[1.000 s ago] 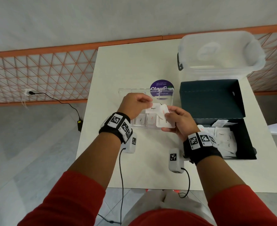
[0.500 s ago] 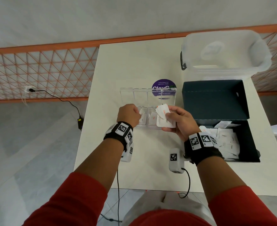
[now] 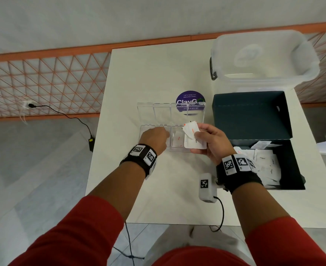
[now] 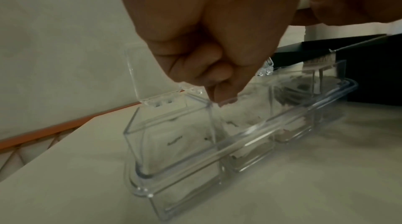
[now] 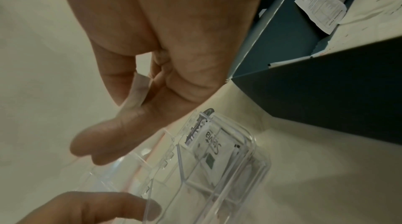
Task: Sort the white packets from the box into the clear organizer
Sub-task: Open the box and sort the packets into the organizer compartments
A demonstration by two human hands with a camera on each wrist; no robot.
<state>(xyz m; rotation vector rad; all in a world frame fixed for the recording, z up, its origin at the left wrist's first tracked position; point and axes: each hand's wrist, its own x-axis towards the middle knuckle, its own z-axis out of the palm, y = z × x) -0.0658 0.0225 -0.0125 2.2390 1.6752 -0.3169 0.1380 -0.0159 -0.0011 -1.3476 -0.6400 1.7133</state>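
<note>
packets (image 3: 194,138) pinched in right hand (image 3: 213,144); left hand (image 3: 154,138) curled (empty) over organizer (image 3: 145,129).

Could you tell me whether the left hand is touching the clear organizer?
Touching: the left wrist view shows the left hand's curled fingers on a divider edge of the clear organizer.

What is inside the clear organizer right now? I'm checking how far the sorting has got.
White packets lie in the clear organizer. The left hand and the packets in the right hand cover the other compartments.
</note>
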